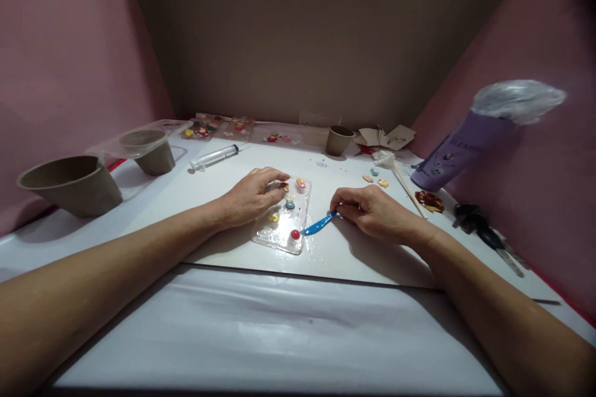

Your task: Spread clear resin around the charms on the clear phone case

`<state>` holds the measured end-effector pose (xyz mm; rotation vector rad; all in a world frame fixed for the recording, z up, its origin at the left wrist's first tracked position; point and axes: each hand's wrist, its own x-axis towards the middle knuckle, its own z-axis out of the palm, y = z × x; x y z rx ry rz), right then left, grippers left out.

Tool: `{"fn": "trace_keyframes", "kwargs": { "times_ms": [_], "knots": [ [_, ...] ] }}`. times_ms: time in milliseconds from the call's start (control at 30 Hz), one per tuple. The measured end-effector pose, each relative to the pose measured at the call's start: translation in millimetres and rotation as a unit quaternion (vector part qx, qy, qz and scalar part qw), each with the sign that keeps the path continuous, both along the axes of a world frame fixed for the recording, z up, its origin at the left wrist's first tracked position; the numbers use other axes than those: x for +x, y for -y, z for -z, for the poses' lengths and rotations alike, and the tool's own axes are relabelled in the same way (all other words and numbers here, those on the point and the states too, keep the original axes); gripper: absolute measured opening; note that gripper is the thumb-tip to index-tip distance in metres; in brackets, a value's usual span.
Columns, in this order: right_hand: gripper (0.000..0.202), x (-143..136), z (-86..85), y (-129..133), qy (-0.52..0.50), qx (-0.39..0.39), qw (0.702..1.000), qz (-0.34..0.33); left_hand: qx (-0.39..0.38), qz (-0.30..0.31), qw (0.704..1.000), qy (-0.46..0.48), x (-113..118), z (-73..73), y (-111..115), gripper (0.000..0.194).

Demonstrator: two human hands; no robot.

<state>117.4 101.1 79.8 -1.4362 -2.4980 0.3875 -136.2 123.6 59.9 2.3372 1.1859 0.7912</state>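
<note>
A clear phone case lies on the white board, its surface wet and shiny. Small charms sit on it: a red round one, a yellow one, a blue one and a pink-and-yellow one. My left hand rests at the case's upper left, thumb and fingers apart around a brown charm. Between the closed fingers of my right hand is a blue plastic knife. Its tip reaches the case's right edge, close beside the red charm.
Brown cups stand at left, with another cup behind. A syringe lies on the board. Loose charms, a wooden stick, a purple tumbler and a black-handled tool are at right. Decorated pieces line the back.
</note>
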Motion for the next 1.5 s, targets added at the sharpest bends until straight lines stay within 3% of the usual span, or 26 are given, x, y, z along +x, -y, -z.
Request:
{"fn": "trace_keyframes", "kwargs": {
  "times_ms": [1500],
  "knots": [
    [0.023, -1.8, -1.5, 1.7, 0.018, 0.009, 1.0, 0.008, 0.026, 0.025, 0.999, -0.037, -0.3, -1.9, 1.7, 0.033]
  ]
}}
